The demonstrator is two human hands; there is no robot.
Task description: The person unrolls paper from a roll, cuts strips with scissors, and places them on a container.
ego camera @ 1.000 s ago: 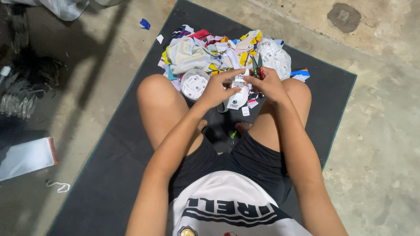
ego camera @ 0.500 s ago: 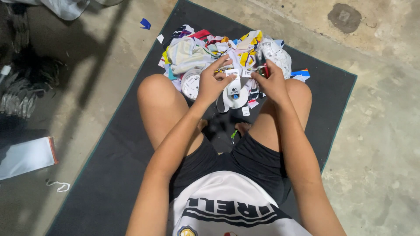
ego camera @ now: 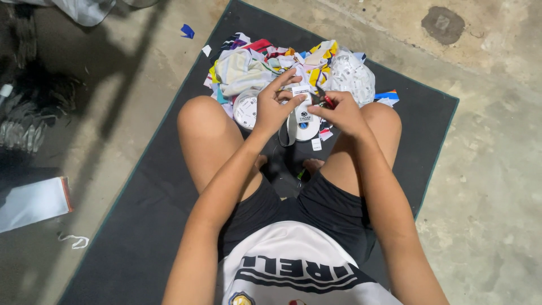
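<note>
Two hands grip one white label strip (ego camera: 301,110): left hand (ego camera: 273,105) fingers pinch its top edge; right hand (ego camera: 340,112) fingers close on small red scissors (ego camera: 326,100) just beside it. Beyond the fingers lies a scrap pile (ego camera: 265,62) on a dark mat (ego camera: 141,214).

A white strip of fabric (ego camera: 301,116) with small dark printed marks is held up between both knees, above a dark mat; its lower end curls into a loop. A small red-handled cutting tool (ego camera: 324,99) is pressed against its upper right edge.
</note>
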